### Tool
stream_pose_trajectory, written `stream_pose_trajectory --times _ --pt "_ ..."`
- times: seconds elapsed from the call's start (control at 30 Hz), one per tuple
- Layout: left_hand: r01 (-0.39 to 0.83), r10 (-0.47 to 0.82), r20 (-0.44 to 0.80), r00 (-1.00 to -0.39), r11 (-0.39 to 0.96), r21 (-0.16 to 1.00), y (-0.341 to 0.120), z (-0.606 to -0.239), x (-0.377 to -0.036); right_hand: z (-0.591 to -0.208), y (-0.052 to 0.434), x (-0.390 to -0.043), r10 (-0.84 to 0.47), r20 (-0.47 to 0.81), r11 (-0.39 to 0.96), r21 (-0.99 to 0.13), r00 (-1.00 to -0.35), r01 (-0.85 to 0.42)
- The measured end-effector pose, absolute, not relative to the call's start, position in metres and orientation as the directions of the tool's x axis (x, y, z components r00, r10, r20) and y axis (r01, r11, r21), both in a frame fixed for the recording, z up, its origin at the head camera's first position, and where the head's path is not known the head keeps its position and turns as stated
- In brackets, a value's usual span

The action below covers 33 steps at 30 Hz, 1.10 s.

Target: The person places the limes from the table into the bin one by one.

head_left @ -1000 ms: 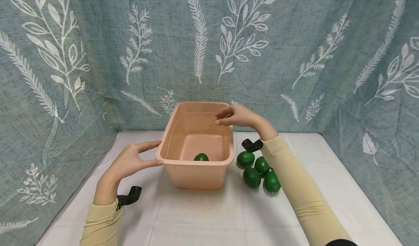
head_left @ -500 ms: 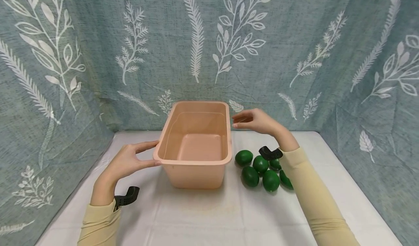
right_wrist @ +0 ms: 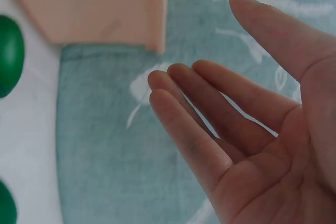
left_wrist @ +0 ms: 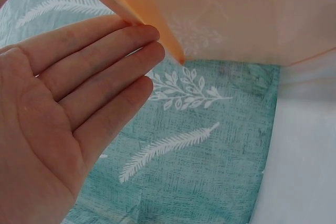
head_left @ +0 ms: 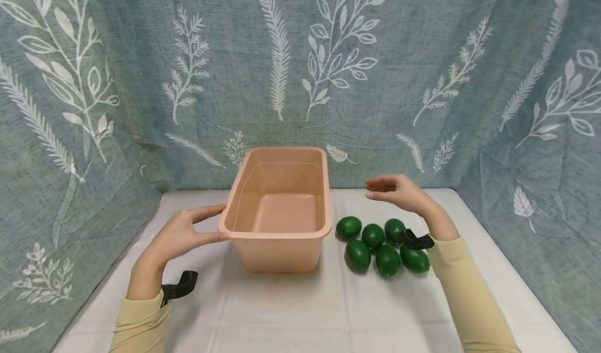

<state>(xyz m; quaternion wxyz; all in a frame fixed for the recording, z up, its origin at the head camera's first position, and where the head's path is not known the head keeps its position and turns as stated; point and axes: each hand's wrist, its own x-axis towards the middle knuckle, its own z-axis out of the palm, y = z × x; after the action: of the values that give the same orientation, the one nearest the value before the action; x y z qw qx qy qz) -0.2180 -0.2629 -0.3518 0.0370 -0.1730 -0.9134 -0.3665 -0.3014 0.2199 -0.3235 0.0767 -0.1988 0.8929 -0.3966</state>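
Note:
A peach-coloured plastic tub (head_left: 281, 254) stands on the white cloth, its visible floor bare and the part behind its near wall hidden. My left hand (head_left: 180, 236) touches the tub's left rim near the front corner, its fingers straight in the left wrist view. Over the cloth to the right of the tub, my right hand (head_left: 399, 191) hovers with nothing in it. In the right wrist view its fingers (right_wrist: 194, 135) are loosely extended, apart from the tub. Below that hand lie several glossy dark green, egg-shaped fruits, among them a front one (head_left: 387, 260) and a left one (head_left: 349, 228).
A blue-green curtain (head_left: 211, 82) with white leaf prints rises behind and on both sides of the table. White cloth (head_left: 281, 311) covers the tabletop in front of the tub. Each wrist wears a black camera strap (head_left: 180, 285).
My right hand has moved from over the tub to the right. The green fruit seen inside the tub has gone out of sight behind its near wall. My left hand stays at the rim.

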Motion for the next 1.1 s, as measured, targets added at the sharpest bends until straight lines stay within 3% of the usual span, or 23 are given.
stream_pose_trajectory --times 1.1 --pt "0.357 0.286 0.215 -0.934 0.694 0.625 -0.261 -0.352 -0.217 -0.420 0.318 -0.249 -0.208 -0.055 0.716 -0.689 -0.977 -0.114"
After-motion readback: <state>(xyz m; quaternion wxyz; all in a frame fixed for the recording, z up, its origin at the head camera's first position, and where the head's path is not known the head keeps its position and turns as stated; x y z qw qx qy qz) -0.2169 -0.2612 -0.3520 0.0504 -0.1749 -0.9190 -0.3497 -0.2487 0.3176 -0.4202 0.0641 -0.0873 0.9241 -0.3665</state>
